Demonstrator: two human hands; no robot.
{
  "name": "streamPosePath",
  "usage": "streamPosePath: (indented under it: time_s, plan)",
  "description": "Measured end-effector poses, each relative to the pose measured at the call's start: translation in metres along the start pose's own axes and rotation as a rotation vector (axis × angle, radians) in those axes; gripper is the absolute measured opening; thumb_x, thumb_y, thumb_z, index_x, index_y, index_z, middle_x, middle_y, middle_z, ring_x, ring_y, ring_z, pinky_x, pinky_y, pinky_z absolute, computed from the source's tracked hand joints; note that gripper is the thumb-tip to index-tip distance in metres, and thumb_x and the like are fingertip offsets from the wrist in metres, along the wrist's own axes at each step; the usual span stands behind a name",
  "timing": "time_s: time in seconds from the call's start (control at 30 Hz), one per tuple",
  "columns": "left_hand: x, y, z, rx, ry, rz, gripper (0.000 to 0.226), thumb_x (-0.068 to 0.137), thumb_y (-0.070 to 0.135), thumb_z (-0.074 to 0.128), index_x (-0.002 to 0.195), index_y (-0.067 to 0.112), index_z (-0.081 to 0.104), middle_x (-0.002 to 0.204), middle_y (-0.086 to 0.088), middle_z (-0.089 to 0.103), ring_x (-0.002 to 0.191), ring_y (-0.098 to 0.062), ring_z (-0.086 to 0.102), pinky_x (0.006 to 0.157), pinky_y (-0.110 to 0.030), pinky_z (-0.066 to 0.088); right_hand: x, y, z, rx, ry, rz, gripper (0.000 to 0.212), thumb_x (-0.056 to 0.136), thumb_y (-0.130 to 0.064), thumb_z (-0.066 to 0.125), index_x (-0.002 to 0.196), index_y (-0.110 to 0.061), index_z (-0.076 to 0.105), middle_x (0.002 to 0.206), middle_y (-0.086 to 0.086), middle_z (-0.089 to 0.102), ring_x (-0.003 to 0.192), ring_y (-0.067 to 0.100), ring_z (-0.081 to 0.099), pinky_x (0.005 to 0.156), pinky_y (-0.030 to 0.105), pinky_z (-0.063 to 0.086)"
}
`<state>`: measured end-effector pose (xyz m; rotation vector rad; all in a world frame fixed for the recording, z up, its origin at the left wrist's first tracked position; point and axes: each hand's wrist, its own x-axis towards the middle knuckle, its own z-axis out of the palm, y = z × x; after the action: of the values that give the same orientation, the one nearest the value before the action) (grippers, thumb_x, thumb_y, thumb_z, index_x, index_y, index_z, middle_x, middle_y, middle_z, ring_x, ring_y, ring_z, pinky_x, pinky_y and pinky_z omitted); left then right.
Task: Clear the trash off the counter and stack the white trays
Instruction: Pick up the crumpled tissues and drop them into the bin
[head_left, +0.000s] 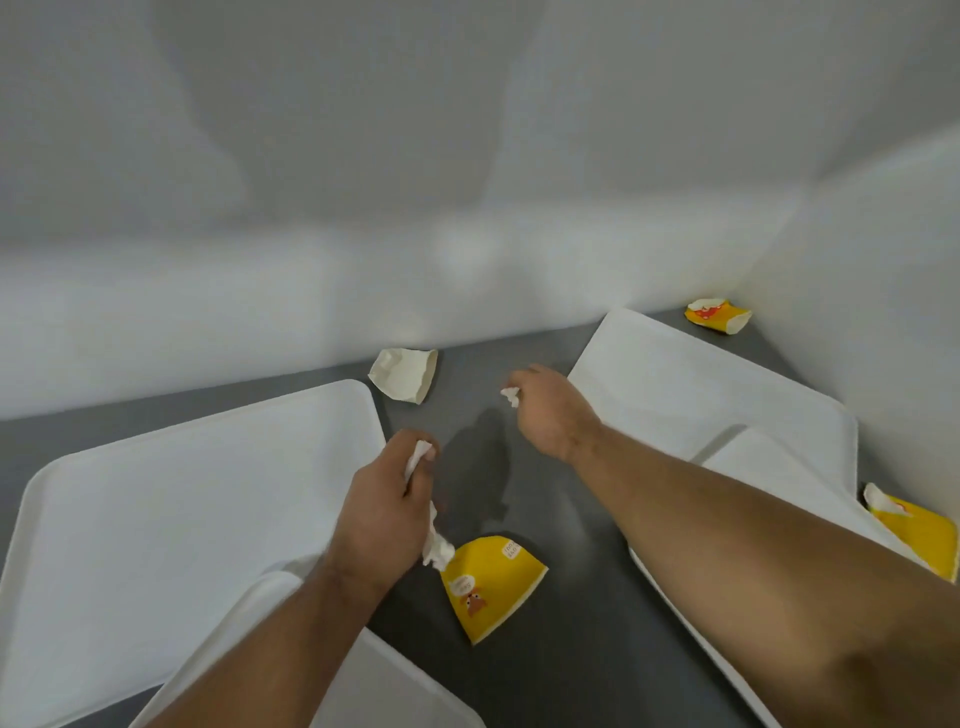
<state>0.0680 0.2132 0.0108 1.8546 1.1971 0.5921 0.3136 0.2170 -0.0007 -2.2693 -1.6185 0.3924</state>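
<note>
2 hands out over counter (561, 623) | L hand (387, 512) fisted on tissue (434, 545) | R hand (550, 410) pinching napkin scrap (510, 396)

Open grey desk (561, 649) lane between left trays (182, 519) and right trays (701, 395). Obstacles in lane: yellow cup (491, 592) near front centre, crumpled white cup (405, 373) by back wall. Far right corner: yellow cup (717, 315) against walls. Right edge: yellow cup (914, 535) beside tray.

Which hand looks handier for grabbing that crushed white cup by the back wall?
Probably the right hand: it hovers just beside the white cup, holding only a small scrap. The left hand sits lower, nearer the yellow cup, gripping a napkin.
</note>
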Motion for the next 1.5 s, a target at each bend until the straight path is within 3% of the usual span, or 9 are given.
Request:
streamPosePath:
  time_s: [0.23, 0.37, 0.57, 0.63, 0.77, 0.9, 0.97, 1.17, 1.5]
  plan:
    - [-0.016, 0.047, 0.018, -0.108, 0.026, -0.012, 0.057, 0.095, 0.070, 0.034, 0.086, 0.023, 0.064, 0.074, 0.001, 0.064, 0.073, -0.016, 0.061, 0.065, -0.027, 0.050, -0.112, 0.017, -0.039, 0.144, 0.203, 0.160, 0.051, 0.101, -0.046, 0.043, 0.058, -0.019, 0.044, 0.053, -0.001, 0.047, 0.055, 0.019, 0.047, 0.055, 0.036, 0.036]
    - [-0.031, 0.083, 0.050, -0.250, -0.135, 0.023, 0.013, 0.096, 0.023, 0.055, 0.085, 0.017, 0.053, 0.069, 0.008, 0.050, 0.062, -0.006, 0.047, 0.057, -0.028, 0.048, -0.197, 0.039, -0.062, 0.328, 0.318, 0.311, 0.064, 0.101, -0.057, 0.041, 0.057, -0.011, 0.043, 0.050, 0.006, 0.049, 0.051, 0.017, 0.051, 0.056, 0.035, 0.042]
    - [-0.090, 0.152, 0.124, -0.315, -0.543, 0.140, 0.024, 0.091, 0.005, 0.055, 0.090, 0.027, 0.063, 0.092, 0.005, 0.066, 0.086, -0.013, 0.066, 0.078, -0.035, 0.059, -0.353, 0.094, -0.090, 0.927, 0.545, 0.502, 0.021, 0.102, -0.019, 0.056, 0.103, -0.031, 0.073, 0.075, 0.002, 0.072, 0.051, 0.018, 0.061, 0.045, 0.028, 0.049]
    - [-0.125, 0.179, 0.155, -0.422, -0.694, 0.140, 0.023, 0.100, 0.003, 0.051, 0.096, 0.017, 0.069, 0.105, -0.007, 0.070, 0.095, -0.026, 0.072, 0.077, -0.039, 0.060, -0.409, 0.117, -0.097, 1.023, 0.627, 0.582, 0.020, 0.101, -0.020, 0.059, 0.099, -0.033, 0.075, 0.061, 0.000, 0.063, 0.046, 0.015, 0.048, 0.042, 0.024, 0.042]
    - [-0.214, 0.229, 0.226, -0.391, -0.876, 0.228, 0.026, 0.105, 0.015, 0.043, 0.087, 0.011, 0.062, 0.070, -0.006, 0.055, 0.052, -0.017, 0.044, 0.047, -0.026, 0.037, -0.521, 0.165, -0.103, 1.059, 0.688, 0.761, 0.035, 0.100, -0.044, 0.055, 0.082, -0.017, 0.069, 0.059, 0.002, 0.043, 0.049, 0.012, 0.035, 0.042, 0.024, 0.031]
    - [-0.318, 0.251, 0.310, -0.252, -1.123, 0.270, 0.017, 0.083, 0.010, 0.046, 0.088, 0.020, 0.059, 0.071, -0.003, 0.047, 0.062, -0.015, 0.040, 0.054, -0.029, 0.036, -0.629, 0.218, -0.085, 1.131, 0.720, 0.879, 0.009, 0.085, -0.003, 0.043, 0.082, -0.009, 0.049, 0.074, 0.007, 0.041, 0.060, 0.012, 0.035, 0.054, 0.025, 0.033]
    - [-0.364, 0.244, 0.357, -0.130, -1.246, 0.262, 0.027, 0.083, 0.003, 0.048, 0.104, 0.018, 0.056, 0.083, -0.002, 0.050, 0.072, -0.016, 0.046, 0.064, -0.038, 0.045, -0.675, 0.250, -0.056, 1.021, 0.645, 1.045, 0.027, 0.084, 0.010, 0.040, 0.087, -0.016, 0.049, 0.079, 0.007, 0.052, 0.065, 0.016, 0.043, 0.061, 0.032, 0.037]
    - [-0.444, 0.153, 0.492, 0.173, -1.320, -0.035, 0.030, 0.094, -0.002, 0.057, 0.124, 0.002, 0.058, 0.120, -0.018, 0.067, 0.114, -0.034, 0.066, 0.098, -0.044, 0.054, -0.773, 0.322, 0.073, 1.150, 0.681, 1.362, 0.018, 0.090, 0.003, 0.063, 0.094, -0.013, 0.066, 0.090, 0.014, 0.072, 0.079, 0.029, 0.070, 0.062, 0.033, 0.055]
    - [-0.489, -0.017, 0.690, 0.139, -1.018, -0.711, 0.047, 0.095, 0.004, 0.062, 0.141, 0.001, 0.051, 0.134, -0.025, 0.061, 0.115, -0.040, 0.066, 0.076, -0.044, 0.064, -0.826, 0.445, 0.267, 1.327, 0.702, 1.737, 0.022, 0.094, -0.023, 0.069, 0.112, -0.010, 0.067, 0.086, 0.010, 0.073, 0.071, 0.021, 0.070, 0.066, 0.034, 0.061]
